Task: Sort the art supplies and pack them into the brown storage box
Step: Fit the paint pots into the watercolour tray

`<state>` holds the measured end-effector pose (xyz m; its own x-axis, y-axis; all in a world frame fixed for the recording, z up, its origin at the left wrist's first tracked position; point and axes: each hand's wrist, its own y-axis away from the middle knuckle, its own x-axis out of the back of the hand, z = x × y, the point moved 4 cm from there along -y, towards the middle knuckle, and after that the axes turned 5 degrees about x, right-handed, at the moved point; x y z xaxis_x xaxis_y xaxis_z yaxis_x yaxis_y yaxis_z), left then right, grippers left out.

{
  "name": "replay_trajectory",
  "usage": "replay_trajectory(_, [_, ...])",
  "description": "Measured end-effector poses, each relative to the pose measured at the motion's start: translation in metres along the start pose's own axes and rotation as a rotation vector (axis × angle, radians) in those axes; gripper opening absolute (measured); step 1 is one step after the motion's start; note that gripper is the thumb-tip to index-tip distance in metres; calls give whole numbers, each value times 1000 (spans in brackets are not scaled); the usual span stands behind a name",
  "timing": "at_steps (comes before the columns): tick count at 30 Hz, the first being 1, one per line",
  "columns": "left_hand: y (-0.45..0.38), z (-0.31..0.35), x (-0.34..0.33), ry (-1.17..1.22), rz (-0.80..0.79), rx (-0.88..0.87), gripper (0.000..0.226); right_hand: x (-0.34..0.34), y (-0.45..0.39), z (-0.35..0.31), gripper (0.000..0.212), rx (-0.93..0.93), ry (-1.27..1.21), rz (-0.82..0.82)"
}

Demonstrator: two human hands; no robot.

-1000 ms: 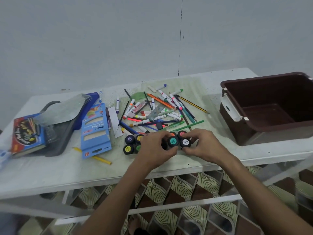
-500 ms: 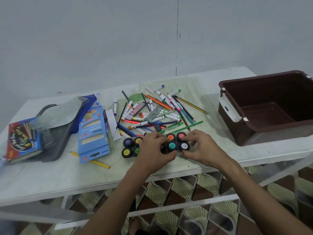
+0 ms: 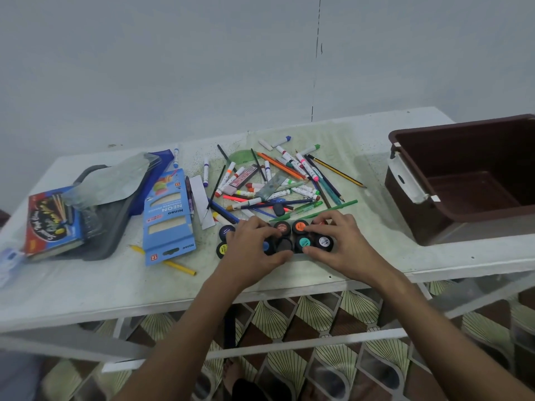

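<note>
Both hands, left hand (image 3: 254, 244) and right hand (image 3: 338, 241), cup paint pot cluster (image 3: 301, 238) between curled fingers. Pots probably light, slick, loose; squeeze from outer ends. Brown storage box (image 3: 451, 215) well right of grip.

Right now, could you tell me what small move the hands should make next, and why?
Probably squeeze the paint pots tighter together and lift the cluster: the left hand and right hand already bracket them from both sides, and the brown storage box sits open to the right.
</note>
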<state>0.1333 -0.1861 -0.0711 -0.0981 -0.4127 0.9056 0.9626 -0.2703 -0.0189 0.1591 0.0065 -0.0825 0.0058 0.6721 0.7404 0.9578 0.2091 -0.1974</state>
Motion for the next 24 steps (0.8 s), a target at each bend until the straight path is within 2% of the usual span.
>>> replay_trajectory(5, [-1, 2, -2, -36, -37, 98, 44, 0, -1, 1, 45, 1, 18, -23])
replay_trajectory(8, [-4, 4, 3, 78, -95, 157, 37, -1, -1, 2, 46, 2, 20, -25])
replay_trajectory(15, [0, 15, 20, 287, -60, 130, 30, -1, -1, 2, 47, -2, 17, -11])
replay_trajectory(17, [-1, 17, 22, 286, -77, 85, 36, -1, -2, 2, 46, -6, 17, -17])
replay_trajectory(20, [-2, 17, 23, 286, -80, 47, 31, 0, -3, 2, 46, -8, 14, -20])
replay_trajectory(24, [0, 12, 25, 352, -24, 115, 24, 1, -4, 2, 47, -17, -18, -15])
